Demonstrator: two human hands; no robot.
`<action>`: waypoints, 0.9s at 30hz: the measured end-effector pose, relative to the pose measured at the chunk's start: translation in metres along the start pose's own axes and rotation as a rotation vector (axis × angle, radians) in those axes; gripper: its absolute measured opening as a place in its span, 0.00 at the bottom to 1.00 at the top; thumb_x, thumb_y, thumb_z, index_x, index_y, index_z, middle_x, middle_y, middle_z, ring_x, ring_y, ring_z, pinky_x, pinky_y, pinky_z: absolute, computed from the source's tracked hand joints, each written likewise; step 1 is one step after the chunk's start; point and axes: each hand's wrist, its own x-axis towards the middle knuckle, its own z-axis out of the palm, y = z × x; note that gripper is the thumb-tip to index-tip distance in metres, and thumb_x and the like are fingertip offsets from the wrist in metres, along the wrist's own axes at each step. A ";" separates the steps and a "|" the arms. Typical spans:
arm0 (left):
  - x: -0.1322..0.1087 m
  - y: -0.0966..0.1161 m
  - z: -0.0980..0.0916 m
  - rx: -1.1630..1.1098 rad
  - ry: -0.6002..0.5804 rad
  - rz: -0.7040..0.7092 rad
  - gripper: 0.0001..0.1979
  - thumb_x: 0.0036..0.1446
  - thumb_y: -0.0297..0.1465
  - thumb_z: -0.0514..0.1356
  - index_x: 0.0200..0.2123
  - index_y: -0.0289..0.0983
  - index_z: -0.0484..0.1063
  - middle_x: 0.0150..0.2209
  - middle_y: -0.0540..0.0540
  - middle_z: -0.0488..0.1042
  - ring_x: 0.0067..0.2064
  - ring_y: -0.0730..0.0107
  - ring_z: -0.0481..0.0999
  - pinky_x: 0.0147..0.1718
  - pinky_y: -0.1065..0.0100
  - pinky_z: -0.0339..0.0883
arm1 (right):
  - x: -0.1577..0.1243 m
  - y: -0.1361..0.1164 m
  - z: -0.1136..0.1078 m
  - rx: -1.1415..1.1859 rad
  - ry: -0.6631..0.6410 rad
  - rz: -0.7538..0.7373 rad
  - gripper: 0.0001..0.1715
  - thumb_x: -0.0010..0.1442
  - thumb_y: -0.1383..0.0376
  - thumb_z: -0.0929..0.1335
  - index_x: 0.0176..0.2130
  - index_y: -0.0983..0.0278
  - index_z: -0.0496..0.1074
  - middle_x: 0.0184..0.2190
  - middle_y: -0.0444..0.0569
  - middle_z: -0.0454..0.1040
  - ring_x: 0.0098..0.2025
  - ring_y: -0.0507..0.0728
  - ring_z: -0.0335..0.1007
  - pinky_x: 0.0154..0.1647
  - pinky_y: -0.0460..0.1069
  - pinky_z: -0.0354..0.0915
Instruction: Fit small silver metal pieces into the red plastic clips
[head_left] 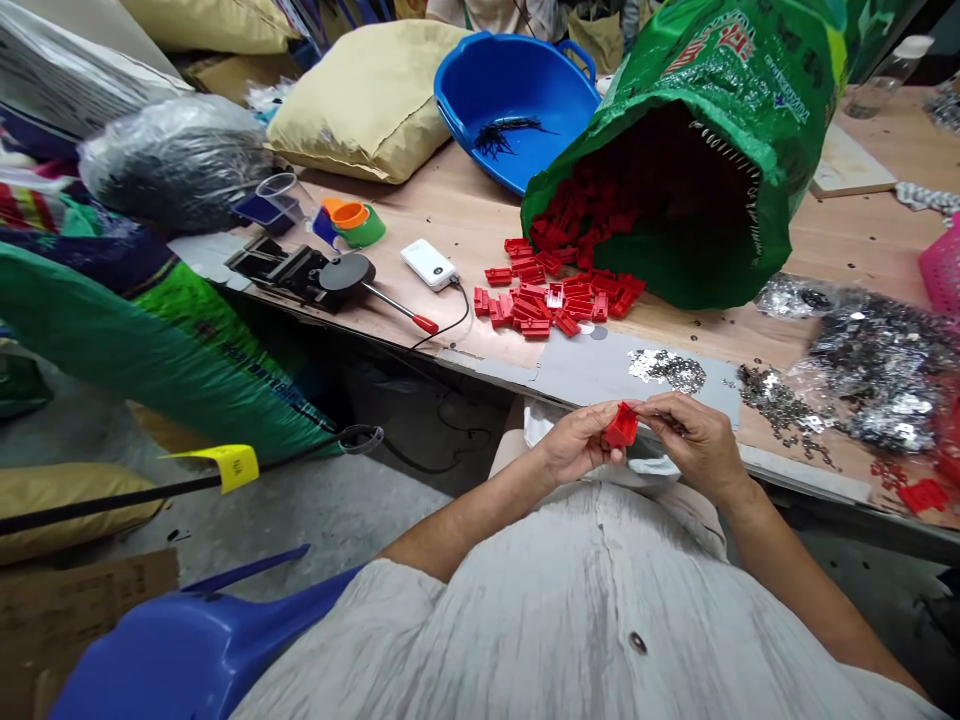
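My left hand [577,442] is closed around a small red plastic housing [621,428], held just off the table's front edge above my lap. Close against the housing's right side, the fingertips of my right hand [694,437] are pinched together; whatever they hold is too small to make out. Beyond my hands, flat silvery metal pieces [667,370] lie on a grey sheet [581,368]. A loose pile of similar red housings [547,295] spills from the mouth of a green woven sack [660,120].
Darker metal pieces [780,405] and a clear bag of metal parts [885,360] lie to the right. Leftward are a white power bank [430,264] with a cable and a hand press [345,275] with a red-tipped lever. A blue basin [517,90] stands behind.
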 end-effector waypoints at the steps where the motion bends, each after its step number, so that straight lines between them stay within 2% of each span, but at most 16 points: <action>1: 0.000 0.000 0.000 0.002 0.008 -0.001 0.20 0.51 0.40 0.68 0.43 0.33 0.76 0.28 0.49 0.68 0.26 0.79 0.66 0.24 0.74 0.62 | 0.000 0.001 0.000 -0.007 -0.010 -0.020 0.08 0.64 0.66 0.67 0.41 0.57 0.76 0.37 0.48 0.80 0.38 0.57 0.77 0.39 0.53 0.73; 6: -0.001 -0.001 0.002 0.009 0.022 -0.009 0.18 0.50 0.40 0.69 0.37 0.32 0.76 0.28 0.48 0.69 0.27 0.77 0.67 0.24 0.74 0.62 | -0.002 0.002 0.000 -0.037 -0.043 -0.071 0.10 0.64 0.67 0.66 0.43 0.57 0.76 0.37 0.49 0.79 0.39 0.57 0.76 0.40 0.54 0.73; 12: -0.001 -0.002 0.002 -0.004 0.019 -0.015 0.19 0.50 0.40 0.69 0.40 0.31 0.76 0.27 0.48 0.68 0.27 0.77 0.66 0.23 0.74 0.61 | -0.006 0.004 -0.001 -0.056 -0.026 -0.069 0.10 0.64 0.67 0.66 0.44 0.57 0.75 0.36 0.49 0.79 0.38 0.57 0.76 0.39 0.54 0.73; 20: -0.001 -0.003 0.002 0.025 0.009 -0.043 0.18 0.50 0.38 0.69 0.40 0.31 0.76 0.28 0.48 0.69 0.25 0.78 0.66 0.22 0.74 0.61 | -0.010 0.009 0.000 -0.046 -0.116 -0.098 0.12 0.65 0.69 0.65 0.46 0.57 0.74 0.40 0.50 0.78 0.42 0.57 0.75 0.43 0.55 0.73; 24: -0.001 -0.002 0.002 0.006 0.005 -0.058 0.20 0.49 0.38 0.70 0.42 0.31 0.76 0.27 0.49 0.68 0.24 0.79 0.65 0.22 0.74 0.59 | -0.010 0.008 0.000 -0.031 -0.115 -0.065 0.11 0.65 0.67 0.65 0.45 0.56 0.75 0.39 0.49 0.78 0.41 0.58 0.75 0.42 0.55 0.72; 27: -0.002 -0.001 0.003 -0.013 0.004 -0.057 0.22 0.50 0.36 0.69 0.46 0.31 0.76 0.29 0.49 0.69 0.25 0.79 0.64 0.21 0.74 0.58 | -0.008 0.004 -0.005 0.020 -0.178 0.016 0.11 0.66 0.64 0.65 0.45 0.56 0.76 0.39 0.50 0.76 0.42 0.57 0.74 0.42 0.54 0.71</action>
